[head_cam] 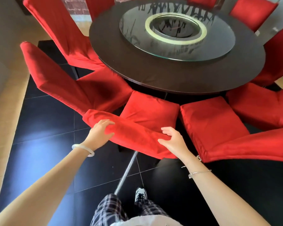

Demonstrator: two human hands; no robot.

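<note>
A chair with a red fabric cover (137, 136) stands right in front of me, its seat tucked toward a round dark table (170, 75). My left hand (100, 132) grips the top of the chair's backrest on the left, fingers curled over the edge. My right hand (173, 141) holds the backrest's right end, thumb against the fabric and fingers bent over the top. A pale bangle sits on my left wrist and a thin chain on my right.
More red-covered chairs (216, 126) ring the table on both sides, close together. A glass turntable (176, 33) lies on the tabletop. A thin metal pole (126, 173) leans near my legs over the black tiled floor (44, 128). A pale wall runs along the left.
</note>
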